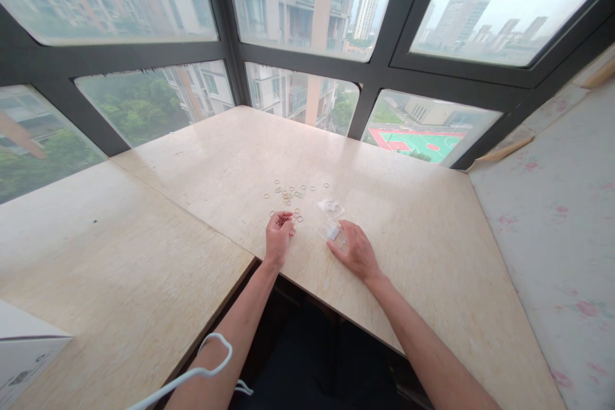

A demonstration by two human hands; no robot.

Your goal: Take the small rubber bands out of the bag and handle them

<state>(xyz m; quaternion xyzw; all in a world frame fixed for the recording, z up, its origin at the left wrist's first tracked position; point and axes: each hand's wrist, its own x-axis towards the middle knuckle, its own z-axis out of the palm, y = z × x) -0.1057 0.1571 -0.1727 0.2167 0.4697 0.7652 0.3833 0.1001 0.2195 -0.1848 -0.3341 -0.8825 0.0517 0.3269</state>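
My left hand [277,238] is at the near side of a scatter of thin rings [287,195], its fingers curled together in a pinch. What it pinches, if anything, is too small to make out. Several rings lie loose on the stone counter just beyond it, some gold-coloured and some darker. My right hand [356,250] has thumb and fingers around the edges of a small clear plastic box [333,232] with a whitish piece inside. Right behind that box lies a second clear plastic piece [330,206], which also shows something white.
The beige counter [413,230] runs back to dark-framed windows [307,70]. A seam crosses it on the left. A white box [29,352] stands at the lower left, and a white cable [192,375] passes over my left forearm. Floral wallpaper [567,237] covers the right wall.
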